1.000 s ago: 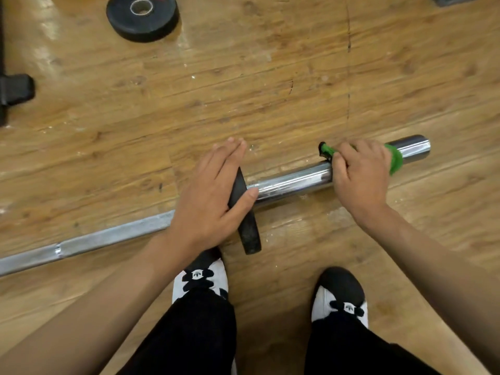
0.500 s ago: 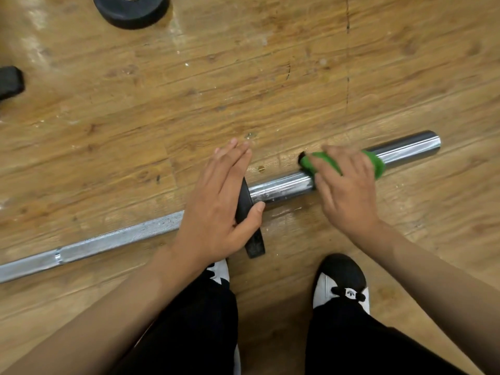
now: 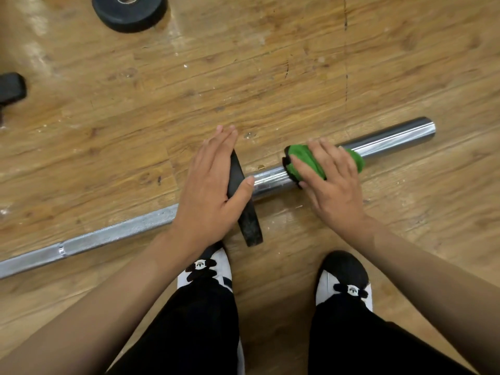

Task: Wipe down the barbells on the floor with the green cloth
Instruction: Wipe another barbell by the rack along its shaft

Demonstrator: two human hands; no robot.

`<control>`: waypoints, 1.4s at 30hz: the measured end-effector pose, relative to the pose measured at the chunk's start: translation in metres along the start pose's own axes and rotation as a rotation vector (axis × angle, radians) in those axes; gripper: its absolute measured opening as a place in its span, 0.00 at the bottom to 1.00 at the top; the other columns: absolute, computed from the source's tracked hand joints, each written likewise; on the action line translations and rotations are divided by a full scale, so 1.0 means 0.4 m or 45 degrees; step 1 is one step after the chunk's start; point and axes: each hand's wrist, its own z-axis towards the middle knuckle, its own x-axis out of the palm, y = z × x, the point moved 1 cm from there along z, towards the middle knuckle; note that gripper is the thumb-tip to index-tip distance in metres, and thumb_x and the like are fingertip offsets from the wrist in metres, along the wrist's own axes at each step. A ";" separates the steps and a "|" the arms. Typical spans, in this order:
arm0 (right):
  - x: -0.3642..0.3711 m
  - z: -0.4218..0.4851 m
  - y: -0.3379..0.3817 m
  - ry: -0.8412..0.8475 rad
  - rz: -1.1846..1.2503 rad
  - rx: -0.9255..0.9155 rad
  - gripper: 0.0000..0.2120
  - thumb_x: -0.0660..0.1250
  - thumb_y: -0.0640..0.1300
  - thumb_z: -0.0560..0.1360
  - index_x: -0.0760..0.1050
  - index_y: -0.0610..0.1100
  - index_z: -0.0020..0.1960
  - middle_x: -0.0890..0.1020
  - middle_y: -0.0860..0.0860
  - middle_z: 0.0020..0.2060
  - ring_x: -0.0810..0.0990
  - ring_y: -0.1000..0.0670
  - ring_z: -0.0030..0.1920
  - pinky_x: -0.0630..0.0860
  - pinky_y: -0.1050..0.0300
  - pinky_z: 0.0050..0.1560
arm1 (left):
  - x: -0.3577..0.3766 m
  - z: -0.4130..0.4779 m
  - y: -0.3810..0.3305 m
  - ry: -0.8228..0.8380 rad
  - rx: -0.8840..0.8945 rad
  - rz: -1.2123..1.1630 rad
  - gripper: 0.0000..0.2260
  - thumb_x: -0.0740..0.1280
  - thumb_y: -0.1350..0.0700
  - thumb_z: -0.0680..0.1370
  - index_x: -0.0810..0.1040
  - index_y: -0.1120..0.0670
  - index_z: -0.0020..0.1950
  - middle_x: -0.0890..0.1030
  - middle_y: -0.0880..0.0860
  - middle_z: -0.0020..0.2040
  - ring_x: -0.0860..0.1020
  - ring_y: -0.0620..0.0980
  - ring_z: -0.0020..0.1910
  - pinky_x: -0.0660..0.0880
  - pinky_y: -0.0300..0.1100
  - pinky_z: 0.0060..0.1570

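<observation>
A steel barbell (image 3: 389, 143) lies across the wooden floor, from the lower left up to the right. A thin black plate (image 3: 244, 209) sits on it where the thick sleeve begins. My left hand (image 3: 209, 190) rests flat against the plate's left face, fingers straight, thumb hooked over its edge. The green cloth (image 3: 308, 161) is wrapped over the sleeve just right of the plate. My right hand (image 3: 331, 182) lies on top of the cloth with fingers spread and curved over it, pressing it onto the sleeve.
A black weight plate (image 3: 130, 12) lies flat on the floor at the top left. Part of a black object (image 3: 10, 89) shows at the left edge. My two black-and-white shoes (image 3: 343, 280) stand just below the bar.
My right hand has slid the green cloth leftward along the sleeve, from near its outer end toward the black plate. The left hand has stayed on the plate.
</observation>
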 end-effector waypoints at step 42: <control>0.096 0.261 -0.103 -0.088 -0.038 0.088 0.20 0.62 0.47 0.85 0.71 0.51 0.77 0.72 0.42 0.76 0.68 0.37 0.76 0.60 0.41 0.77 | -0.044 0.218 0.058 -0.185 -0.161 0.452 0.28 0.48 0.49 0.86 0.61 0.64 0.82 0.63 0.60 0.82 0.55 0.56 0.84 0.48 0.51 0.83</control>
